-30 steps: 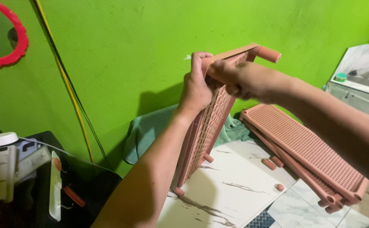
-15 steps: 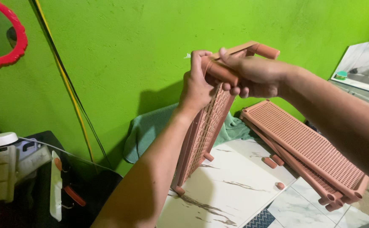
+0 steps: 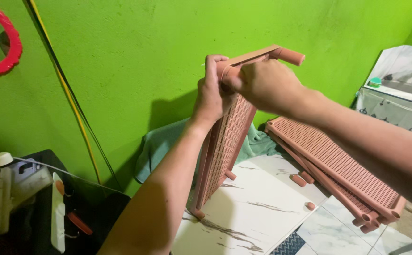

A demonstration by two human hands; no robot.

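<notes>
Far left, a red ring frame (image 3: pixel 0 52) hangs on the green wall, with one yellow cable (image 3: pixel 71 99) and one black one running down beside it. Below them is a dark stand carrying white plastic odds and ends. A teal cloth (image 3: pixel 161 144) is bunched against the foot of the wall.

In the middle, the person holds one pink panel (image 3: pixel 225 141) on edge, its lower corner resting on the white marbled tiles (image 3: pixel 258 217). The left hand (image 3: pixel 210 97) has its grip wrapped tight round the panel's top edge, steadying it. The right hand (image 3: pixel 267 85) is closed over the same top rim from the other side, fingers curled and pressing down. I can't tell whether it hides a small part underneath. A short round peg (image 3: pixel 292 56) sticks out of the top corner just past the knuckles.

It looks to me like a fitting step: something being pushed home at that top corner. That calls for keeping the panel upright and bearing straight down, since only one corner rests on the tiles.

Right of that, a stack of like panels (image 3: pixel 338 165) leans low; I count at least two, perhaps three. About three loose pegs (image 3: pixel 298 180) lie on the tiles between the stack and the panel.
</notes>
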